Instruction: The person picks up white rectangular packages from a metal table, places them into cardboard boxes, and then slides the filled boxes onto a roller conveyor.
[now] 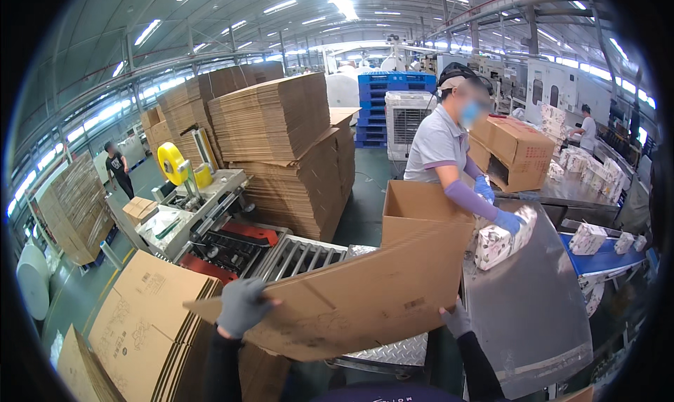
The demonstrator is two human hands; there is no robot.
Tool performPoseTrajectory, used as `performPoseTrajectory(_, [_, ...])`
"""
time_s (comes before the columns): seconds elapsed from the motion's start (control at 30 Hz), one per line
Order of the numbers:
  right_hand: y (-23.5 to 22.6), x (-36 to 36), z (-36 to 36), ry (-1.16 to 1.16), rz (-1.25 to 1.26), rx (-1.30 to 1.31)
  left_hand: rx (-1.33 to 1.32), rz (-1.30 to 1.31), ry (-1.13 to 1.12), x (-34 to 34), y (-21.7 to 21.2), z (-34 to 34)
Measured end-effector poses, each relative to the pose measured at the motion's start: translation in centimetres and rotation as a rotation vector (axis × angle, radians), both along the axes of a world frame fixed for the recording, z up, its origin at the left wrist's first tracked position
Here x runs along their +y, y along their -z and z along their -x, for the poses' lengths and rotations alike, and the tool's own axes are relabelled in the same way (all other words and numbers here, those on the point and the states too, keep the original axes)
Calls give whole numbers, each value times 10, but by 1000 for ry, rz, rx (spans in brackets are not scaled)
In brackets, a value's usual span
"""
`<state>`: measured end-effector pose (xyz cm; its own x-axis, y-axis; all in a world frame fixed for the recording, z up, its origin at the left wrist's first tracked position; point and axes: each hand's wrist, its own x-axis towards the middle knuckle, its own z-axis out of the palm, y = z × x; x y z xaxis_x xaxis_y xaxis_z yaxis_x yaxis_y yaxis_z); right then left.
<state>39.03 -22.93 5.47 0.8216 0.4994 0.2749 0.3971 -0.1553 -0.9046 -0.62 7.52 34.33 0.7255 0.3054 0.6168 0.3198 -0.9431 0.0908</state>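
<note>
A flat, folded cardboard box [351, 300] stretches across in front of me, tilted, held between my two hands. My left hand [243, 306], in a grey glove, grips its left end with the thumb over the edge. At its lower right edge my right hand [458, 319], also gloved in grey, is closed on the board; part of its fingers is hidden behind it. Just beyond stands an open cardboard box [421, 209], partly covered by the flat one. A co-worker's blue-gloved hands hold white flowered packs [502, 242] beside that box.
Flat cartons [151, 318] lean in a stack at lower left. A roller conveyor [298, 256] and a tape machine with a yellow tape roll [170, 163] lie beyond. Tall cardboard stacks [270, 117] rise behind. A grey metal table [526, 311] is at right, near a blue belt [604, 260].
</note>
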Motion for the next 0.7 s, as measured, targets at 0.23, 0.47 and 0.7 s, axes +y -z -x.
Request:
performPoseTrajectory(0.23, [-99, 48, 12, 258, -756, 424, 246, -87, 203, -48, 74, -125])
performPoseTrajectory(0.47, [-127, 108, -2, 566, -283, 69, 259, 70, 199, -18, 69, -159])
performPoseTrajectory(0.7, [-107, 118, -46, 452, -323, 73, 617, 454, 162, 72, 39, -202])
